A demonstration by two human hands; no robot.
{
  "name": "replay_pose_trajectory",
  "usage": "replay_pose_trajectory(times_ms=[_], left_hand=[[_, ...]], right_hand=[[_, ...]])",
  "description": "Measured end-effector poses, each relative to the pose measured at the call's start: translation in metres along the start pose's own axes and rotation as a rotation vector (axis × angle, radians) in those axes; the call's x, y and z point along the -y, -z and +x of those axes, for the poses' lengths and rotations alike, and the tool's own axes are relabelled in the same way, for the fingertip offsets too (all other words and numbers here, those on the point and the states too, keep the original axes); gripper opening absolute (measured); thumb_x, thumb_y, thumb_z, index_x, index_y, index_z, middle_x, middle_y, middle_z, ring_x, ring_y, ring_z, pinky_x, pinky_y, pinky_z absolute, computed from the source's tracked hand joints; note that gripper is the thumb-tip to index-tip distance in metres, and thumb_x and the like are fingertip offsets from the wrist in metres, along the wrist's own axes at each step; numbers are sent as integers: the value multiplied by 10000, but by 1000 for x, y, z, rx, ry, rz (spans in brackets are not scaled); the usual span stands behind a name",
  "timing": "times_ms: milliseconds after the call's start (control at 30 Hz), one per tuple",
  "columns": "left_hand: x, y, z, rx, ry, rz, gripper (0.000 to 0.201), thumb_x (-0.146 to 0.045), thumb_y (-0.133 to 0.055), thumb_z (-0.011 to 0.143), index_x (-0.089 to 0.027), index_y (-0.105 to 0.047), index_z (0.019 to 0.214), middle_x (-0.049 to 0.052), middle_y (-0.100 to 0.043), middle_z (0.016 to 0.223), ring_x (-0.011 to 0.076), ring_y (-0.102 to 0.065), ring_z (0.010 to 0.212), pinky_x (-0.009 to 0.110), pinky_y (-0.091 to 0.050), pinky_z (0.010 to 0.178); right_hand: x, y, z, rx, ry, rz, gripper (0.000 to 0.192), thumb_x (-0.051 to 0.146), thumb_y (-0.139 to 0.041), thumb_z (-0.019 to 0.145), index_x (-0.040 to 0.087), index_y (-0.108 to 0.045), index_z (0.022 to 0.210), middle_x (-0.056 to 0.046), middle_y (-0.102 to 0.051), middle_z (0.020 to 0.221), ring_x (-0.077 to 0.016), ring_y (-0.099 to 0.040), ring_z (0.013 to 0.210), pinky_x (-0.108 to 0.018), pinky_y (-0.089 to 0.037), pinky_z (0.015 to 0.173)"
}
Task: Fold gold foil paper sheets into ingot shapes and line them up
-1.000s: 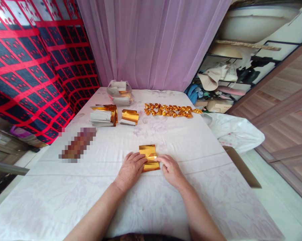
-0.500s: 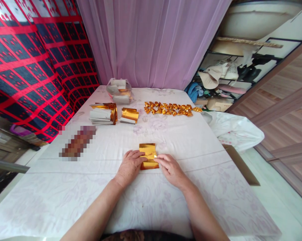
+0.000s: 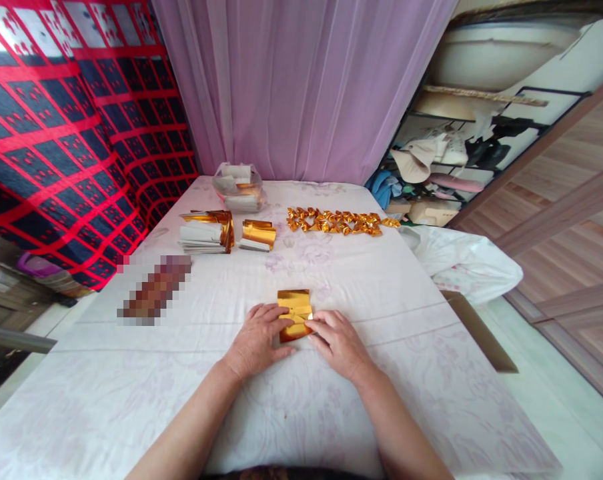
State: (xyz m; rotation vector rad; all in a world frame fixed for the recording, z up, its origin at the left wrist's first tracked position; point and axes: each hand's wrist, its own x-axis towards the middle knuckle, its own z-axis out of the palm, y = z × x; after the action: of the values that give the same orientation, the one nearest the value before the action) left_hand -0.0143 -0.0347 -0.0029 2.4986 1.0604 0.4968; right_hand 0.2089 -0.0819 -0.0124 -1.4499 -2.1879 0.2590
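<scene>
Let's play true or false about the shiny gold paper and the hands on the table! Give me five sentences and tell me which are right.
1. Both hands touch the gold paper. True: the left hand and the right hand press on it from either side.
2. The gold paper is held up in the air. False: it lies flat on the white tablecloth.
3. A row of folded gold pieces lies at the far side of the table. True.
4. The curtain behind the table is green. False: it is pale purple.
5. The stacks of gold sheets lie right of the hands. False: they lie farther back on the left.
</scene>
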Motion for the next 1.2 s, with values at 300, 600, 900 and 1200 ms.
replay_pose_trajectory(times_ms=[300, 600, 900, 1200], left_hand=[[4, -3, 0, -48, -24, -9, 231, -329, -561, 916, -292, -710, 1089, 46, -657, 1248, 254, -547, 1193, 496, -381, 1023], [3, -7, 5, -88, 74, -42, 224, -351, -564, 921, -237, -694, 1063, 53, -693, 1183, 242, -590, 1134, 457, -410, 987], [2, -13, 7, -155, 139, -6, 292, -258, -508, 934, -229, -567, 1218, 60, -706, 1098, 225, -626, 1042, 437, -433, 946], [-9, -19, -5, -260, -15, 189, 337, -226, -489, 938, -220, -554, 1268, 120, -513, 1409, 297, -460, 1309, 495, -415, 1045]], right_hand=[[0, 2, 8, -47, 5, -44, 152, 215, -590, 889, 244, -732, 937, -70, -659, 1058, -221, -586, 994, -387, -482, 880], [-4, -3, 24, -57, -105, 57, 190, 229, -533, 908, 221, -674, 781, -15, -704, 790, -164, -626, 790, -286, -444, 756], [-2, -12, 28, -83, -213, -76, 174, 286, -525, 913, 221, -648, 808, -7, -678, 737, -161, -611, 742, -264, -404, 697], [-1, -16, 31, -75, -221, -175, 199, 281, -516, 925, 217, -614, 764, -11, -650, 697, -169, -589, 719, -269, -357, 672]])
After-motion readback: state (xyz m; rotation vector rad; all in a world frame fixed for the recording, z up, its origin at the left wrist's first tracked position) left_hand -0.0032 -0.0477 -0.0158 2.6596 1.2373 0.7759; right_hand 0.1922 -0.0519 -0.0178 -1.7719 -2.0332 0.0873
